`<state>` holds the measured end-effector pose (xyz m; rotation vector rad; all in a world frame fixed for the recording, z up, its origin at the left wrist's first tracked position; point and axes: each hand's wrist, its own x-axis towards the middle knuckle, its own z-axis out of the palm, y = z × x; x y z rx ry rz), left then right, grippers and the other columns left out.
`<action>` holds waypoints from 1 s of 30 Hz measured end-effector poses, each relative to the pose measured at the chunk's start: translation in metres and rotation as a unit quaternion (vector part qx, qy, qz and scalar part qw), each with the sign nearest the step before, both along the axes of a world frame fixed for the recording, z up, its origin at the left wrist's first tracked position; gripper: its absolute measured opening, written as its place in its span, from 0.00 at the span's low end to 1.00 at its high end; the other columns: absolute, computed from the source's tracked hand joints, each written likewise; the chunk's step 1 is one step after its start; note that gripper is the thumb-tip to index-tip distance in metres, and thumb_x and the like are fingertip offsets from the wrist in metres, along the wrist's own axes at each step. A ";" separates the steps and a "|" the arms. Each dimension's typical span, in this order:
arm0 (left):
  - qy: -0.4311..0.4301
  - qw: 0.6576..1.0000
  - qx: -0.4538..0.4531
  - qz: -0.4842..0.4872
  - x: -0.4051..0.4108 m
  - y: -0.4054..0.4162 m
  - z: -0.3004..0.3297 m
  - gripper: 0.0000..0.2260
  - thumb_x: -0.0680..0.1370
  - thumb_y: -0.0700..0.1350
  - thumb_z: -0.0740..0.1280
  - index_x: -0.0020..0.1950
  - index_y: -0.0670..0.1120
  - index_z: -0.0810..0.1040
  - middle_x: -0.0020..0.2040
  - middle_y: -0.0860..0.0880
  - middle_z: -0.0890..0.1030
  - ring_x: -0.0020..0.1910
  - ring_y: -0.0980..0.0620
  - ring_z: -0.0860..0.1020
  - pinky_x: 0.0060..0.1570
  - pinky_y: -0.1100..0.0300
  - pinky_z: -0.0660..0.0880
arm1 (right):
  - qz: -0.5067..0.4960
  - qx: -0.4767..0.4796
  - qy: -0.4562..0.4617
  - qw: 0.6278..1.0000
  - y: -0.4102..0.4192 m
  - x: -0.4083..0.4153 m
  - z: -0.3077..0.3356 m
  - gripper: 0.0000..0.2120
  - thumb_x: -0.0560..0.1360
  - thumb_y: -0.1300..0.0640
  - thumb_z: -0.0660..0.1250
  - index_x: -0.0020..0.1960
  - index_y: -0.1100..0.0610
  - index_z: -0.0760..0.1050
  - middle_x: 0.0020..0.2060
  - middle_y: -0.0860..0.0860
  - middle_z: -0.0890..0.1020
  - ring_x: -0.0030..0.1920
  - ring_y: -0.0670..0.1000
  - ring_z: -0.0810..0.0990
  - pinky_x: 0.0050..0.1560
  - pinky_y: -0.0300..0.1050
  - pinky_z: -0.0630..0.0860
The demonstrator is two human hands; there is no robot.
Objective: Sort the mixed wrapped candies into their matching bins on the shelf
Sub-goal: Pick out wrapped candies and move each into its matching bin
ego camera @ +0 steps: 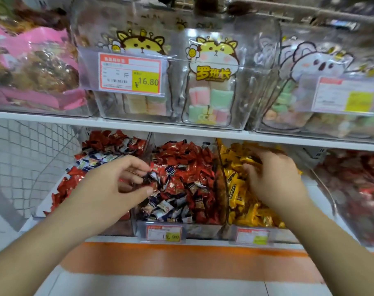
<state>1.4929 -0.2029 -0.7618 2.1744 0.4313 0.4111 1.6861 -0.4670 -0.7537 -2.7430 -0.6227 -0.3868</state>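
Dark-blue stray candy is pinched by the left hand over the red middle bin; the right hand digs, fingers curled, among yellow candies. Next, probably carry it to its matching bin.

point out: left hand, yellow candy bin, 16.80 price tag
left hand [115, 184], head view, on the back of the hand.
yellow candy bin [245, 201], head view, on the yellow wrapped candies heaped inside it.
16.80 price tag [146, 82], head view, on its yellow price panel.
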 end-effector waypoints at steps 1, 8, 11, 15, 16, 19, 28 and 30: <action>0.009 1.000 0.026 0.006 -0.002 0.006 -0.001 0.15 0.71 0.48 0.80 0.52 0.62 0.81 0.49 0.64 0.82 0.48 0.61 0.82 0.52 0.56 0.80 | -0.015 -0.017 0.012 1.000 -0.002 0.004 0.001 0.21 0.76 0.48 0.72 0.68 0.52 0.78 0.50 0.57 0.86 0.54 0.64 0.81 0.55 0.57 0.80; 0.050 0.991 0.104 0.063 -0.019 0.072 0.000 0.12 0.76 0.36 0.74 0.49 0.54 0.81 0.44 0.54 0.83 0.42 0.58 0.82 0.49 0.59 0.79 | 0.117 0.021 0.055 0.991 0.037 -0.031 0.001 0.24 0.79 0.52 0.70 0.75 0.49 0.72 0.65 0.53 0.79 0.68 0.57 0.74 0.68 0.47 0.70; 0.134 0.977 0.159 0.054 -0.033 0.098 -0.004 0.08 0.78 0.40 0.72 0.47 0.54 0.83 0.41 0.55 0.84 0.40 0.61 0.81 0.48 0.59 0.79 | 0.231 0.028 0.057 0.971 0.060 -0.056 -0.003 0.25 0.78 0.55 0.71 0.74 0.46 0.73 0.69 0.43 0.76 0.72 0.47 0.71 0.71 0.34 0.59; 0.232 0.955 0.183 0.001 -0.043 0.110 -0.014 0.12 0.76 0.37 0.70 0.46 0.55 0.85 0.39 0.58 0.84 0.39 0.61 0.82 0.46 0.60 0.80 | 0.345 0.026 0.084 0.934 0.086 -0.080 -0.017 0.25 0.79 0.55 0.70 0.75 0.43 0.72 0.71 0.38 0.72 0.74 0.40 0.66 0.73 0.36 0.62; 0.251 0.951 0.180 -0.010 -0.042 0.112 -0.016 0.14 0.76 0.36 0.69 0.46 0.55 0.86 0.40 0.58 0.85 0.40 0.61 0.82 0.46 0.59 0.80 | 0.363 0.027 0.089 0.927 0.092 -0.085 -0.020 0.25 0.80 0.55 0.70 0.75 0.42 0.71 0.71 0.37 0.71 0.74 0.38 0.65 0.73 0.33 0.60; 0.298 0.942 0.155 -0.031 -0.039 0.114 -0.021 0.21 0.75 0.31 0.65 0.49 0.57 0.87 0.43 0.59 0.85 0.41 0.63 0.82 0.46 0.65 0.80 | 0.395 0.046 0.101 0.912 0.107 -0.092 -0.029 0.25 0.79 0.57 0.70 0.74 0.41 0.72 0.70 0.34 0.72 0.74 0.35 0.63 0.71 0.26 0.55; 0.357 0.913 0.195 -0.004 -0.021 0.122 -0.040 0.21 0.72 0.30 0.64 0.45 0.54 0.87 0.44 0.53 0.86 0.44 0.53 0.85 0.49 0.56 0.84 | 0.397 0.049 0.114 0.910 0.112 -0.094 -0.035 0.24 0.80 0.57 0.70 0.73 0.41 0.73 0.69 0.34 0.72 0.72 0.31 0.63 0.69 0.22 0.54; 0.367 0.907 0.207 0.013 -0.016 0.118 -0.043 0.20 0.73 0.30 0.65 0.43 0.55 0.87 0.46 0.51 0.85 0.45 0.50 0.85 0.49 0.55 0.84 | 0.393 0.051 0.113 0.911 0.108 -0.092 -0.035 0.24 0.80 0.57 0.69 0.73 0.41 0.73 0.69 0.33 0.72 0.70 0.29 0.61 0.68 0.21 0.53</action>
